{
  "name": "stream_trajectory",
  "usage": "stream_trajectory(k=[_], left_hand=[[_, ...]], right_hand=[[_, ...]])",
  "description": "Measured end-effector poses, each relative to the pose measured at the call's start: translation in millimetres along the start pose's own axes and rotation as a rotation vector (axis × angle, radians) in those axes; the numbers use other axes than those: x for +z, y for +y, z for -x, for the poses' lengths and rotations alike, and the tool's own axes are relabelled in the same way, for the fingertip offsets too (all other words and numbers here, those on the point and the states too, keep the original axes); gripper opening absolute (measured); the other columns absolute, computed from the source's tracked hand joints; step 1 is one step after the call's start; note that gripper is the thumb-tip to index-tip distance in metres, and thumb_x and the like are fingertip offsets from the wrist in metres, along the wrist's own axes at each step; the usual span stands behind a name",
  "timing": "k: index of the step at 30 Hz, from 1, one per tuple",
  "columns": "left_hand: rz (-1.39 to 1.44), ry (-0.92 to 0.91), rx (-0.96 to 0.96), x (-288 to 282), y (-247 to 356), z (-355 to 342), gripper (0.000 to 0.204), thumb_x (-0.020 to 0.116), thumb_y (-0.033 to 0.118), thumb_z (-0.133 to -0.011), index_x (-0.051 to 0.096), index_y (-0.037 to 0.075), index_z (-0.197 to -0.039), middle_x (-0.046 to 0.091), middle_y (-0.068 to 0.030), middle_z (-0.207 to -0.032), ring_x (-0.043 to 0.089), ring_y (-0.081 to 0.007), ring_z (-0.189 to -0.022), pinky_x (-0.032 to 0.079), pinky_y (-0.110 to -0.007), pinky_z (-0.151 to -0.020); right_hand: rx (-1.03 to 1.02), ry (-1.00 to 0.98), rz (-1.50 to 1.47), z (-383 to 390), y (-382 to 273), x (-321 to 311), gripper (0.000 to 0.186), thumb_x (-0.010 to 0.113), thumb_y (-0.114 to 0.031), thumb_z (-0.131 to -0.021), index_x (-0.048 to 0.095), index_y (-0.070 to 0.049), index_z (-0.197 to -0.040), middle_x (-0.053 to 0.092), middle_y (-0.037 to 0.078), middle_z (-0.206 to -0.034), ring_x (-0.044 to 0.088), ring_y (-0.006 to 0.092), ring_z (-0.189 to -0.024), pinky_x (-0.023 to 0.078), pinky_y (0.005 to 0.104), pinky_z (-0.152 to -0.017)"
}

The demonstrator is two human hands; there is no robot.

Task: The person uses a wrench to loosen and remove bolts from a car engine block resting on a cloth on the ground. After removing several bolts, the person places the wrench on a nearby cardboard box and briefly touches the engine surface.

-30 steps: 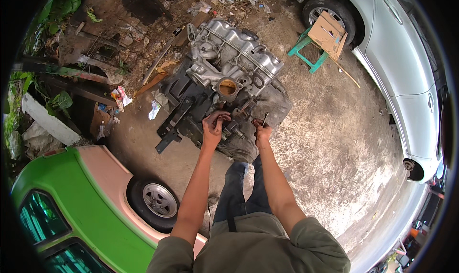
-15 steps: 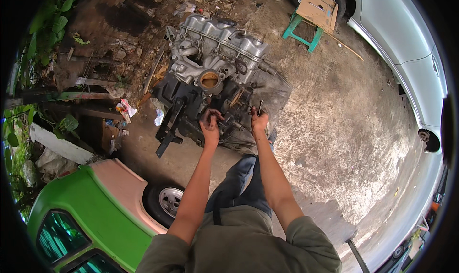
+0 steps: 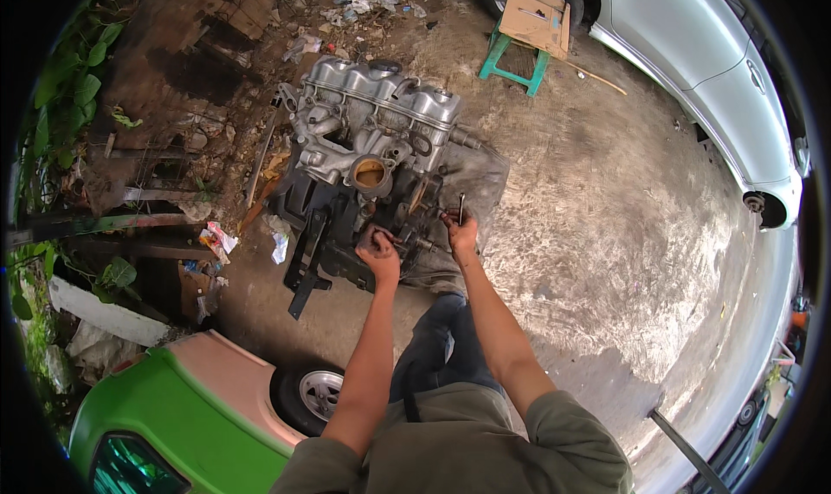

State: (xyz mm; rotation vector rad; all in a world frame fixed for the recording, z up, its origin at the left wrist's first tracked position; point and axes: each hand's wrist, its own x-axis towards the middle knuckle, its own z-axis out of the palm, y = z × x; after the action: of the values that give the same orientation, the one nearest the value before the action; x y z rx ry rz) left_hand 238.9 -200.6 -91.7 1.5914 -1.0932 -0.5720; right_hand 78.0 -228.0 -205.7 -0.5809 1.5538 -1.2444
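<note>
An engine (image 3: 368, 152) with a silver ribbed top cover and a round throttle opening stands on the ground in front of me. My left hand (image 3: 379, 253) is at its near, dark side, fingers curled against the parts there; what they grip, if anything, is hidden. To the right, my right hand (image 3: 462, 236) is closed round a slim metal wrench (image 3: 461, 205), which points up from the fist. That hand is close to the engine's near right end. Dark grease marks the fingers of both hands.
A green stool (image 3: 534, 77) with cardboard (image 3: 534, 18) on it stands beyond, by a silver car (image 3: 684, 44). Behind me on the left is a green and pink car (image 3: 208, 399). Debris and a metal frame (image 3: 112, 223) lie along the left.
The view has shifted, so the engine and stool sit further left and the engine lower. Both hands keep about the same places at the engine, and the wrench stays in my right hand.
</note>
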Motion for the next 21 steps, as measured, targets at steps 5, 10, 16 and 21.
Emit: stream_trajectory(k=[5, 10, 16, 21], left_hand=[[0.156, 0.026, -0.062, 2.0, -0.8, 0.8, 0.047, 0.041, 0.025, -0.098, 0.048, -0.006, -0.064, 0.052, -0.0121, -0.056, 0.047, -0.0182, -0.044, 0.041, -0.032, -0.044], [0.351, 0.017, -0.185, 2.9, -2.0, 4.4, 0.044, 0.042, 0.024, -0.098, 0.051, -0.007, -0.067, 0.053, -0.0127, -0.058, 0.050, -0.0187, -0.044, 0.040, -0.031, -0.044], [0.147, 0.010, -0.145, 4.4, 1.6, 1.1, 0.042, 0.041, 0.021, -0.097, 0.051, -0.005, -0.067, 0.054, -0.0114, -0.060, 0.053, -0.0175, -0.045, 0.041, -0.030, -0.045], [0.313, 0.023, -0.209, 3.0, 7.8, -0.4, 0.041, 0.042, 0.022, -0.098, 0.052, -0.005, -0.069, 0.053, -0.0098, -0.061, 0.044, -0.0142, -0.046, 0.033, -0.029, -0.044]], right_hand=[[-0.060, -0.005, 0.263, -1.9, -7.5, 0.5, 0.018, 0.068, -0.015, -0.086, 0.062, 0.001, -0.092, 0.066, 0.011, -0.080, 0.063, 0.0190, -0.077, 0.048, 0.0320, -0.069], [-0.059, 0.037, 0.556, 1.8, -36.2, 3.9, 0.028, 0.063, -0.024, -0.091, 0.058, 0.003, -0.093, 0.064, 0.013, -0.077, 0.062, 0.0188, -0.076, 0.047, 0.0329, -0.068], [0.032, -0.042, 0.326, -0.6, -32.4, -0.9, 0.020, 0.067, -0.013, -0.087, 0.058, 0.002, -0.094, 0.063, 0.011, -0.082, 0.059, 0.0177, -0.074, 0.047, 0.0318, -0.070], [-0.077, 0.033, 0.195, -1.7, -16.1, 1.4, 0.022, 0.070, 0.008, -0.078, 0.059, 0.001, -0.096, 0.062, 0.007, -0.088, 0.059, 0.0151, -0.075, 0.049, 0.0290, -0.071]])
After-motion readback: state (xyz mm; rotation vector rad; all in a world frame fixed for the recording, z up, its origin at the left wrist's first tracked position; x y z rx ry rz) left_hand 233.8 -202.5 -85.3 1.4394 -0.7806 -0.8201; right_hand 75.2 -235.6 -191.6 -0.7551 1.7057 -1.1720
